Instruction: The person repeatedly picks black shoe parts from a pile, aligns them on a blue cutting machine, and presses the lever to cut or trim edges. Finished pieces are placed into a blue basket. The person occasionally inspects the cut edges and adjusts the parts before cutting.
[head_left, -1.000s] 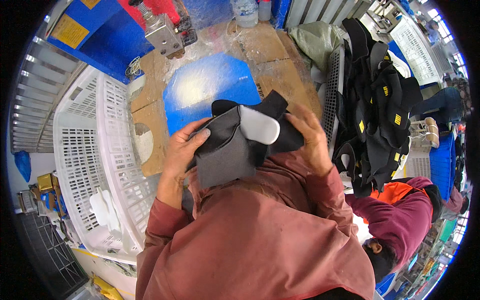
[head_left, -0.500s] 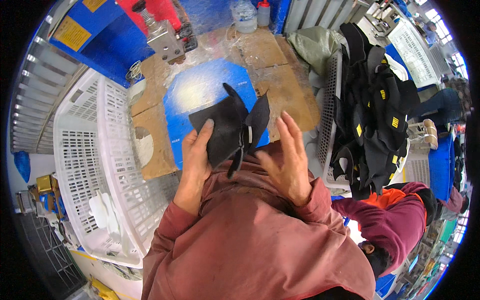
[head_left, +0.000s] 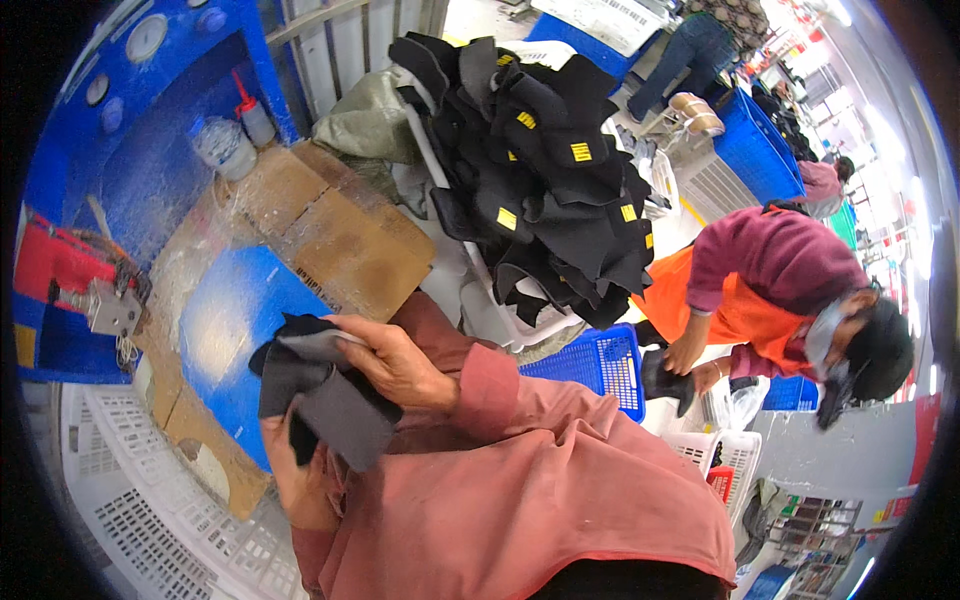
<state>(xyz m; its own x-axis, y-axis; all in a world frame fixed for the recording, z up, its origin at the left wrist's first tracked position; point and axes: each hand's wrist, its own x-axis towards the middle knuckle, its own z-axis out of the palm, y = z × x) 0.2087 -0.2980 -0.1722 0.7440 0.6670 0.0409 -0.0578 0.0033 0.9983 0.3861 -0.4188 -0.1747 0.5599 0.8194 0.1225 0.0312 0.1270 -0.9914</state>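
Observation:
A folded black fabric piece (head_left: 345, 405), with several flaps and a greyer face, is held between my hands close to my body. My right hand (head_left: 405, 365) pinches its upper edge, thumb and fingers closed. From below, my left hand (head_left: 300, 485) supports the piece; most of its fingers are hidden behind the cloth, but it is closed around it. Just beyond lies a blue board (head_left: 225, 340) with a whitish worn patch, resting on brown cardboard (head_left: 370, 240).
A pale crate (head_left: 545, 330) heaped with black fabric pieces (head_left: 560, 190) bearing yellow labels stands right. A clear jug (head_left: 225, 150), red-tipped bottle (head_left: 257, 122) and metal fixture (head_left: 110, 310) line the bench. White crates (head_left: 150, 500) stand left. A co-worker (head_left: 780, 270) bends near a blue basket (head_left: 600, 365).
The view has swung to the right. My right hand, earlier apart from the fabric with fingers spread, now grips it. The fabric piece has been turned and folded over.

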